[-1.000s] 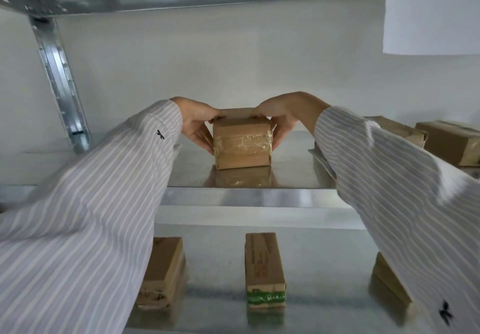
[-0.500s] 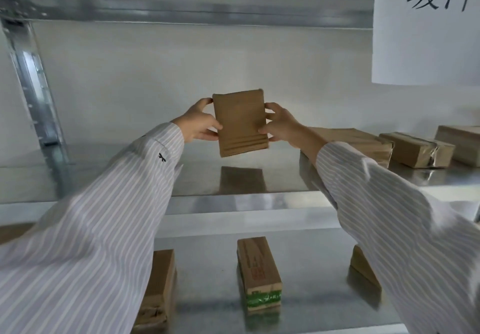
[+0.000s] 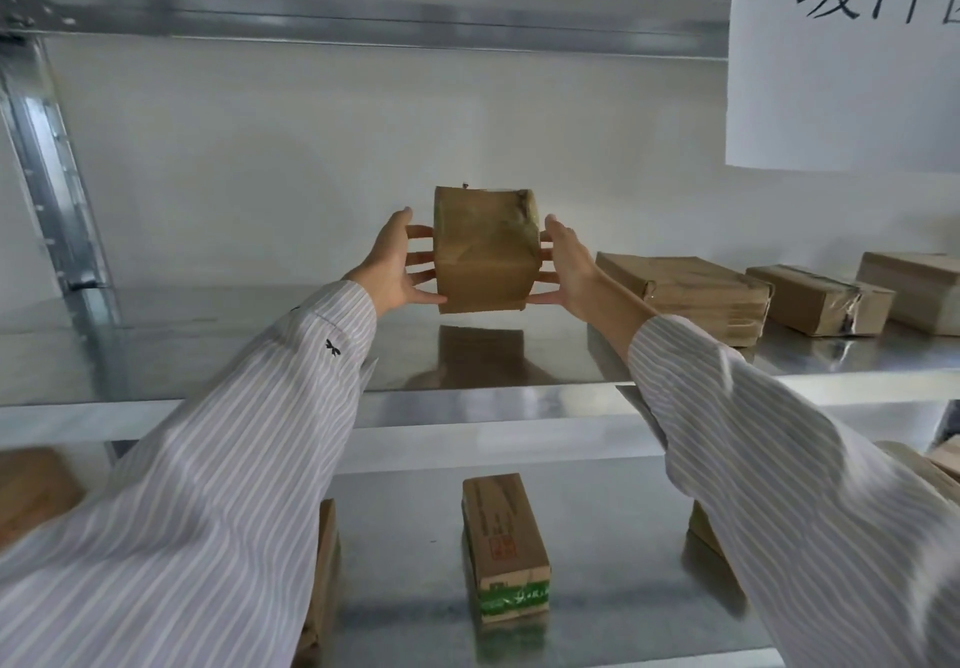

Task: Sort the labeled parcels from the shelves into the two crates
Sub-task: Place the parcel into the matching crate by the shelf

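A brown taped parcel (image 3: 485,252) hangs in the air just above the upper metal shelf (image 3: 208,345), with its reflection on the steel below. My left hand (image 3: 389,267) holds its left side, fingers spread against the edge and thumb up. On the opposite side my right hand (image 3: 569,262) grips it the same way. No label shows on the face turned to me. No crate is in view.
Three brown parcels (image 3: 685,293) (image 3: 815,298) (image 3: 914,283) lie on the upper shelf to the right. On the lower shelf a parcel with green tape (image 3: 504,543) stands in the middle, with others partly hidden by my sleeves. A white paper sign (image 3: 841,54) hangs top right; a steel upright (image 3: 52,189) stands left.
Both hands lifted the parcel off the upper shelf and turned it in the air, so a different face is towards me. My view rose and shifted right, showing the sign.
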{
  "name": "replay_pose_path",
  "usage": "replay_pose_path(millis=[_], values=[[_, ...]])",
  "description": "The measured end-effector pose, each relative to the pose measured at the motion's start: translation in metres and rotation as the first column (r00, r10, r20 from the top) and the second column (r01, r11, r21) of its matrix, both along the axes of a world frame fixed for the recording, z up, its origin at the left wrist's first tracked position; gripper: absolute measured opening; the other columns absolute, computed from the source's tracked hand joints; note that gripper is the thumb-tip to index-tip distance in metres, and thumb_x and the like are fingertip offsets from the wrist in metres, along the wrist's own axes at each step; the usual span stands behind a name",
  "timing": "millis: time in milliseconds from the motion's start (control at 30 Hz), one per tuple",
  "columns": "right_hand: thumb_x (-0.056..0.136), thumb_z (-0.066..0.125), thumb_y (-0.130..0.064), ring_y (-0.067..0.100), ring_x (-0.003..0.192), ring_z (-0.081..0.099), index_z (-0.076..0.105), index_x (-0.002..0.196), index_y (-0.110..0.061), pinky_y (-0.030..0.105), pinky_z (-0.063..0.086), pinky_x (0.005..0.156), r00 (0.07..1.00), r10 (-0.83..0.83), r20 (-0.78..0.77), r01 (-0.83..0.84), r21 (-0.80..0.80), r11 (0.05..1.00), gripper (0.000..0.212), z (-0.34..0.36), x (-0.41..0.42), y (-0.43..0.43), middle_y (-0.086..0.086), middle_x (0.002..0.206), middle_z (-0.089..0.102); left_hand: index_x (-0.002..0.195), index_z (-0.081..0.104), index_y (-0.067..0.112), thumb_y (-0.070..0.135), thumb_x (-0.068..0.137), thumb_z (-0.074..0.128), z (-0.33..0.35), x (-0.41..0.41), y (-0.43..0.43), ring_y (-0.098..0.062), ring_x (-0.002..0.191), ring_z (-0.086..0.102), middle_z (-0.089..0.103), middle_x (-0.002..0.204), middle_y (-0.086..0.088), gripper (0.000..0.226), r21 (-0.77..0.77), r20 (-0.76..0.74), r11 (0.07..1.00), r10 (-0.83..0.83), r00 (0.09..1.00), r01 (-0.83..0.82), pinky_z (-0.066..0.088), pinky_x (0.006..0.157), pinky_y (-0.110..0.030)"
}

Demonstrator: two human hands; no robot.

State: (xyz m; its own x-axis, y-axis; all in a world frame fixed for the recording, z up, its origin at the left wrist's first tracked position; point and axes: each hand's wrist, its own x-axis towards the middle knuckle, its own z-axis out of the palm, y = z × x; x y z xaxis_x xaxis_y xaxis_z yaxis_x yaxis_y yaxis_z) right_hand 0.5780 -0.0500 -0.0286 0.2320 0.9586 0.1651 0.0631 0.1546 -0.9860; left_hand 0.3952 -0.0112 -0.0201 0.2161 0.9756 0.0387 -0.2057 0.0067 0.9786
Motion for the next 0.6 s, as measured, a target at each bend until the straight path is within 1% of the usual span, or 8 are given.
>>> replay_pose_path(millis=[33, 100, 200, 267, 400, 500, 567, 600], values=[[0.102, 0.02, -0.048, 0.028, 0.104, 0.056, 0.037, 0.135, -0.012, 0.044, 0.05, 0.082, 1.0, 0.01, -0.025, -0.01, -0.012, 1.0, 0.052, -0.002, 0.002, 0.0, 0.013, 0.123, 0.051, 0.111, 0.05, 0.018, 0.048, 0.099, 0.029, -0.001, 0.002, 0.002, -0.029, 0.105, 0.054, 0.056, 0.11, -0.01, 0.038, 0.004, -0.025, 1.0, -0.002, 1.0, 0.002, 0.044, 0.094, -0.057], [0.101, 0.017, -0.053, 0.027, 0.096, 0.059, 0.042, 0.131, -0.015, 0.041, 0.052, 0.077, 0.998, 0.018, -0.067, -0.019, -0.021, 1.0, 0.055, -0.007, 0.006, 0.0, 0.015, 0.113, 0.057, 0.115, 0.049, 0.017, 0.052, 0.099, 0.027, -0.004, 0.005, 0.006, -0.027, 0.109, 0.054, 0.056, 0.113, -0.01, 0.044, 0.012, -0.056, 1.0, -0.001, 0.998, 0.002, 0.044, 0.094, -0.056], [0.101, 0.018, -0.051, 0.02, 0.08, 0.057, 0.054, 0.094, -0.019, 0.042, 0.05, 0.084, 0.994, 0.016, -0.108, -0.018, -0.014, 1.0, 0.049, -0.01, 0.011, 0.003, 0.007, 0.087, 0.058, 0.112, 0.053, 0.018, 0.053, 0.099, 0.026, -0.006, 0.011, 0.01, -0.024, 0.114, 0.054, 0.057, 0.118, -0.01, 0.046, 0.017, -0.061, 1.0, -0.002, 0.998, 0.004, 0.047, 0.083, -0.053], [0.101, 0.022, -0.051, 0.019, 0.08, 0.056, 0.053, 0.086, -0.02, 0.043, 0.048, 0.09, 0.992, 0.008, -0.13, -0.009, -0.008, 1.0, 0.046, -0.009, 0.014, 0.004, 0.006, 0.084, 0.057, 0.1, 0.056, 0.019, 0.053, 0.099, 0.026, -0.006, 0.015, 0.011, -0.021, 0.11, 0.054, 0.058, 0.107, -0.008, 0.045, 0.022, -0.069, 1.0, -0.009, 0.998, 0.011, 0.046, 0.079, -0.051], [0.098, 0.041, -0.046, 0.02, 0.083, 0.057, 0.056, 0.089, -0.02, 0.042, 0.05, 0.085, 0.988, 0.022, -0.151, -0.025, -0.013, 1.0, 0.031, -0.005, 0.02, 0.003, 0.006, 0.088, 0.057, 0.096, 0.055, 0.02, 0.053, 0.098, 0.028, -0.005, 0.019, 0.012, -0.018, 0.099, 0.054, 0.057, 0.094, -0.005, 0.042, 0.041, -0.081, 0.999, -0.014, 0.997, 0.017, 0.046, 0.083, -0.049], [0.097, 0.047, -0.033, 0.02, 0.087, 0.057, 0.057, 0.092, -0.018, 0.041, 0.051, 0.079, 0.993, 0.044, -0.11, -0.044, -0.001, 0.999, 0.019, -0.001, 0.023, 0.002, 0.007, 0.093, 0.055, 0.112, 0.052, 0.019, 0.052, 0.097, 0.033, -0.007, 0.022, 0.011, -0.02, 0.102, 0.054, 0.058, 0.099, -0.006, 0.041, 0.068, -0.096, 0.998, -0.009, 0.995, 0.015, 0.045, 0.084, -0.047], [0.097, 0.046, -0.026, 0.023, 0.098, 0.056, 0.056, 0.108, -0.016, 0.041, 0.051, 0.078, 0.994, 0.044, -0.098, -0.042, 0.023, 0.999, 0.018, -0.001, 0.024, 0.002, 0.008, 0.101, 0.055, 0.124, 0.047, 0.02, 0.049, 0.096, 0.038, -0.007, 0.024, 0.008, -0.021, 0.105, 0.055, 0.058, 0.103, -0.008, 0.041, 0.098, -0.081, 0.995, 0.025, 0.996, -0.017, 0.047, 0.076, -0.043], [0.098, 0.046, -0.023, 0.026, 0.103, 0.055, 0.053, 0.119, -0.016, 0.043, 0.05, 0.08, 0.993, 0.04, -0.108, -0.035, 0.04, 0.999, 0.023, -0.001, 0.025, 0.003, 0.009, 0.106, 0.055, 0.128, 0.044, 0.022, 0.047, 0.095, 0.04, -0.007, 0.025, 0.007, -0.022, 0.105, 0.055, 0.057, 0.104, -0.008, 0.042, 0.11, -0.054, 0.993, 0.044, 0.998, -0.037, 0.047, 0.071, -0.042]])
